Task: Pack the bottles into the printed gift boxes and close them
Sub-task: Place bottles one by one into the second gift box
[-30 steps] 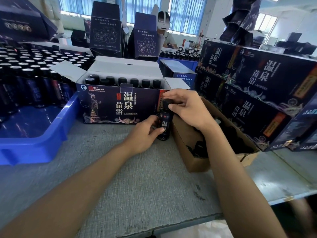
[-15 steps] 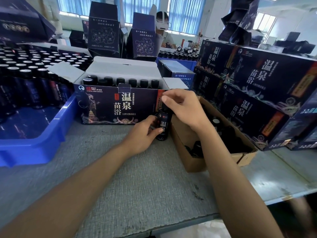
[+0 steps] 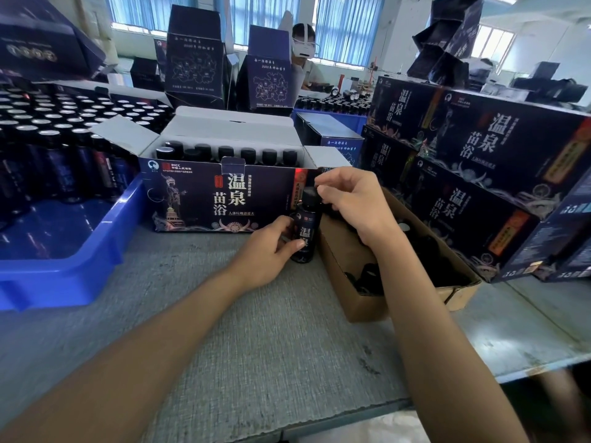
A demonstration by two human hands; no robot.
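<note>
Blue bin (image 3: 64, 260) full of loose bottles (image 3: 57, 161) far left on the counter (image 3: 256, 330), then the open gift box (image 3: 198, 199). At its front right corner a single bottle (image 3: 306, 233) stands upright. The left hand (image 3: 268, 251) is wrapped round its lower half and the right hand (image 3: 351, 203) is pinching the cap. Brown carton (image 3: 367, 302) just beside it, closed boxes (image 3: 479, 187) stacked on the right.
</note>
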